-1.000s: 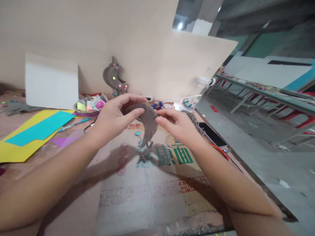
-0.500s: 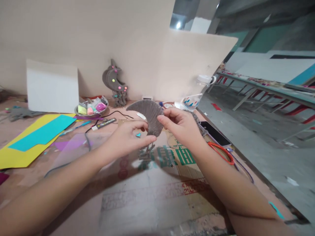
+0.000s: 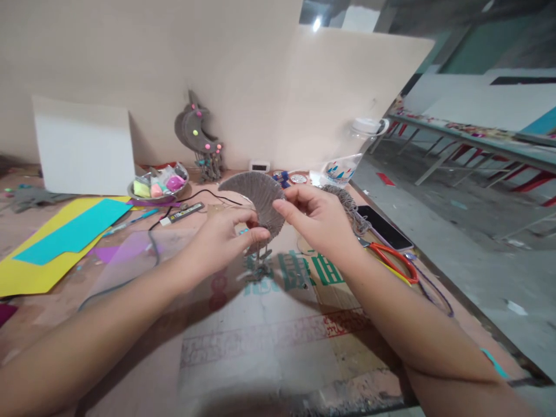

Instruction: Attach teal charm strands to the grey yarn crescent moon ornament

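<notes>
A crescent moon wrapped in grey yarn (image 3: pixel 263 200) is held up between both hands over the table. My left hand (image 3: pixel 228 237) pinches its lower left edge between thumb and fingers. On its right edge, my right hand (image 3: pixel 310 217) grips with thumb and fingertips. Short strands with small grey pieces (image 3: pixel 260 260) dangle below the crescent. Against the wall leans a similar grey crescent ornament (image 3: pixel 195 130) with pink and yellow pompoms and hanging strands. A ball of grey yarn (image 3: pixel 343 202) lies just behind my right hand.
Orange-handled scissors (image 3: pixel 397 260) and a phone (image 3: pixel 386 227) lie by the table's right edge. A bowl of coloured pieces (image 3: pixel 160 184), a white board (image 3: pixel 87 147), yellow paper (image 3: pixel 52 275) and blue paper (image 3: pixel 78 231) are at left. A clear bottle (image 3: pixel 362 139) stands at the back right.
The view has shifted slightly, and the scissors and yarn show more clearly. Both hands keep hold of the crescent, whose dangling strands are now more visible.
</notes>
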Available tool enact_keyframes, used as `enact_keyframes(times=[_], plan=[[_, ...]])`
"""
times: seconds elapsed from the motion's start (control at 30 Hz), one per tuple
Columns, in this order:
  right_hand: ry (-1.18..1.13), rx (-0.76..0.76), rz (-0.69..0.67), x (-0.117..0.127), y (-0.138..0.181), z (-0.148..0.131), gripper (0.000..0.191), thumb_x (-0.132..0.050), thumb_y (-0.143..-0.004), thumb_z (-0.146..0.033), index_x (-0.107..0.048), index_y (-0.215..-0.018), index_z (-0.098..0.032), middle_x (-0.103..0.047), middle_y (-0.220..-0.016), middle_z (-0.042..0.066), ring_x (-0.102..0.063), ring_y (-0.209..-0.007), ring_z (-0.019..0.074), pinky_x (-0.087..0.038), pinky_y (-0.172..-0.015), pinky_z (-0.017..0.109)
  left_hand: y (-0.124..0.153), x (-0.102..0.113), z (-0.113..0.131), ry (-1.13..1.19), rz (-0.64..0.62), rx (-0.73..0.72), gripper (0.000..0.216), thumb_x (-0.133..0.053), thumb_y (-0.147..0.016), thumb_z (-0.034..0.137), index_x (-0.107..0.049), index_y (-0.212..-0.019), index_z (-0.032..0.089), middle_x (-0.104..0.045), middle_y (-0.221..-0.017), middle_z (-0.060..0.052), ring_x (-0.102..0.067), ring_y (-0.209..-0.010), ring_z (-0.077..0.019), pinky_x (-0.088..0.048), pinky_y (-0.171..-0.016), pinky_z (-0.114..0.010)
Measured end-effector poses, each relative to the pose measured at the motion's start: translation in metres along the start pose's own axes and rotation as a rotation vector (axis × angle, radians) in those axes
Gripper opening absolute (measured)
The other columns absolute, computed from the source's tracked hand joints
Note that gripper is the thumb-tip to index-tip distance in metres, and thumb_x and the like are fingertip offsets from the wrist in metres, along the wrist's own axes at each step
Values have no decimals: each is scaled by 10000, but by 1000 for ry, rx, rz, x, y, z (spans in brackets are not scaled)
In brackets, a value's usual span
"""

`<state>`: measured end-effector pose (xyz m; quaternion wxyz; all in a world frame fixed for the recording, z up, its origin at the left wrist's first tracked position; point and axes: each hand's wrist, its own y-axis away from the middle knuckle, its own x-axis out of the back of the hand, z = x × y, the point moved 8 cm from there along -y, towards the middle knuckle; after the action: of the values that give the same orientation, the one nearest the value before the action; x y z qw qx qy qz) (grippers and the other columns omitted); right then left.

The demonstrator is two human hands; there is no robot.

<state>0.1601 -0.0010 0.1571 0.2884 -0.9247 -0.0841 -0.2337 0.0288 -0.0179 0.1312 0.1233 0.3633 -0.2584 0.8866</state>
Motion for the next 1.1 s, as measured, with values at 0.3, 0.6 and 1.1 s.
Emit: enact_keyframes(times=[0.3,0.6,1.1], plan=[[-80,-19,-5,5,-2,4,222,-589,-835,-367,-566,-739,-169,-529,-637,-26,-465,-575,88,-351,-538,240,-3,16,-9,300,66,-39,455,-354,-933,526,-646,-896,179,-663,-852,-45,-609,-823,-171,-460,-739,-291],[-112,-37,16,13,-8,10,209,-609,-819,-360,-594,-764,-159,-564,-675,-16,-490,-592,90,-391,-558,246,-4,68,-64,906,588,220,175,-588,-881,334,-620,-763,208,-545,-661,39,-501,-649,-81,-469,-707,-249],[-211,-39,-8,10,-6,6,195,-620,-810,-354,-583,-764,-168,-558,-678,-23,-497,-588,85,-406,-550,237,-10,21,-36,414,193,51,304,-469,-901,432,-505,-700,207,-523,-684,2,-502,-681,-147,-407,-669,-279]])
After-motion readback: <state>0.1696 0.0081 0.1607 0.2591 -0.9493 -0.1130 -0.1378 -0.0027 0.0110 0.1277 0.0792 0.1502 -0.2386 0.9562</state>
